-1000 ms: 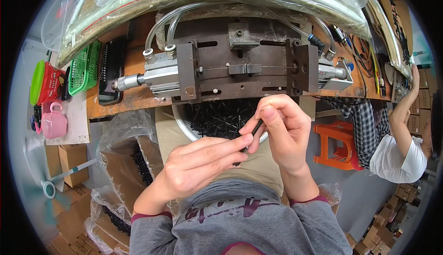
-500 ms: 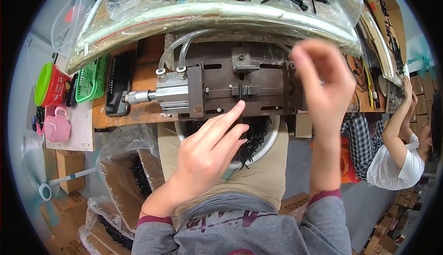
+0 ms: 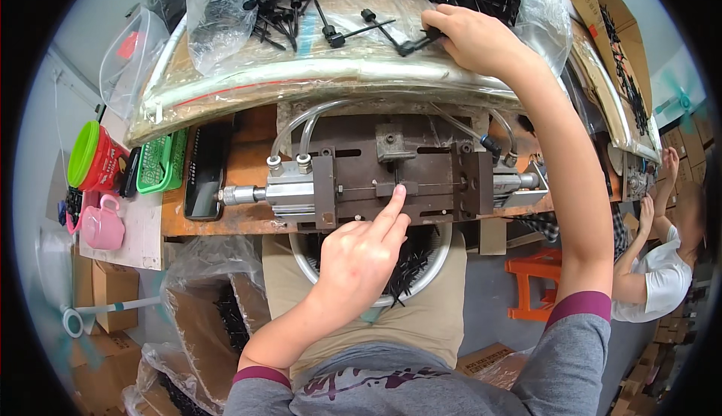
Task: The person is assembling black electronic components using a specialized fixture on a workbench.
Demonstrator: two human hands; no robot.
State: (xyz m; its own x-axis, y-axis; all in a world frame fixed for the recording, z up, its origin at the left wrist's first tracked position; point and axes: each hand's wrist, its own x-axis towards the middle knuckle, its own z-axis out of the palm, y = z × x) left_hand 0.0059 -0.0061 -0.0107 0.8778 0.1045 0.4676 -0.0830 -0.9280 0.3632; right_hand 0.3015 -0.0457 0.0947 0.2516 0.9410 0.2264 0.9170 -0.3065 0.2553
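Black and thin, a plastic stick (image 3: 396, 171) sits at the brown metal block (image 3: 385, 189) by the left hand (image 3: 359, 256), one finger straight — the right hand (image 3: 477, 36) went up to a bent black plastic piece (image 3: 407, 47), fingers narrow, leaving the left alone — both grips unclear.

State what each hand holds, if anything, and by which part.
Left hand: no visible grip; index fingertip at a black pin on the metal fixture. Right hand: at one end of a black part; gripping cannot be told.
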